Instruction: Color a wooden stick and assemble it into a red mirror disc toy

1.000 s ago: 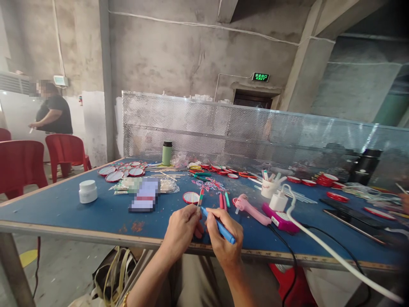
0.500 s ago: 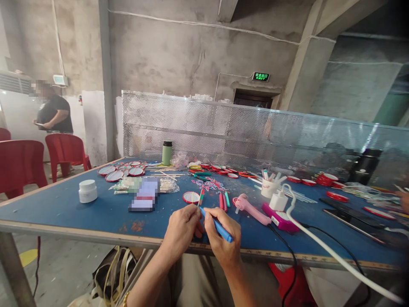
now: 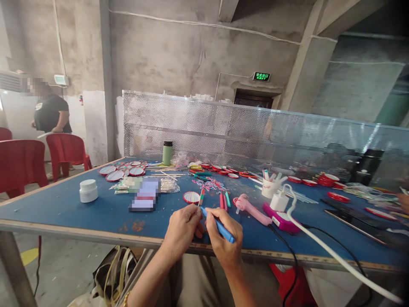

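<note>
My left hand is closed in a pinch on a thin wooden stick, whose upper end is coloured red and green. Held in my right hand is a blue marker pen, its tip at the stick just above my left fingertips. Whether the tip touches the wood is too small to tell. Just beyond my hands lies a round white disc with a red rim. Red and green markers rest to the right of it, with small looped plastic pieces behind.
A pink glue gun, a purple power strip with a white plug and cable, and a cup of pens stand right. On the left are a phone and a white jar. Another person stands beyond red chairs.
My right hand and the blue marker have shifted very slightly right. My left hand and the stick stay nearly still. The person at the far left has lowered their arms and turned.
</note>
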A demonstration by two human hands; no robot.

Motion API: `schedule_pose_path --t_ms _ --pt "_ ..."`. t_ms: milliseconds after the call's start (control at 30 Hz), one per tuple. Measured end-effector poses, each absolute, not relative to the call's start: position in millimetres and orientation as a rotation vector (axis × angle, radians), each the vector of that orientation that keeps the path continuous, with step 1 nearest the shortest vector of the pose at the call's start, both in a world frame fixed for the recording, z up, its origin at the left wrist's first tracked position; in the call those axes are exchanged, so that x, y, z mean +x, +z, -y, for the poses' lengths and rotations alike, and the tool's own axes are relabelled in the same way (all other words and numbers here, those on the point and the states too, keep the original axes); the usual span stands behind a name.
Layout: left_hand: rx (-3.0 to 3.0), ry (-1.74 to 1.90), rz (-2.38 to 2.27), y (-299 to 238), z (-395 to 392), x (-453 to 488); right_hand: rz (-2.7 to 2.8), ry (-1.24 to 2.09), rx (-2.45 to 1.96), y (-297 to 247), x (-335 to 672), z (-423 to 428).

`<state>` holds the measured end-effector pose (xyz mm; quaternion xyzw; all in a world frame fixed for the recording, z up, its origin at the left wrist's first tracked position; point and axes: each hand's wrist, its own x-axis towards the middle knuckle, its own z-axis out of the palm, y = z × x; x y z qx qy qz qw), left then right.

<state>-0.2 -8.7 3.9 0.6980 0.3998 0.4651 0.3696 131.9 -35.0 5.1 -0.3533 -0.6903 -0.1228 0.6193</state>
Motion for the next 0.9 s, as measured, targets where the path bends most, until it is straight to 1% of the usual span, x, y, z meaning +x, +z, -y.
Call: schedule_pose_path --t_ms 900 --pt "1.815 1.194 -1.061 6.9 10.5 -0.5 1.611 -0.308 -0.783 6.8 130.8 33.6"
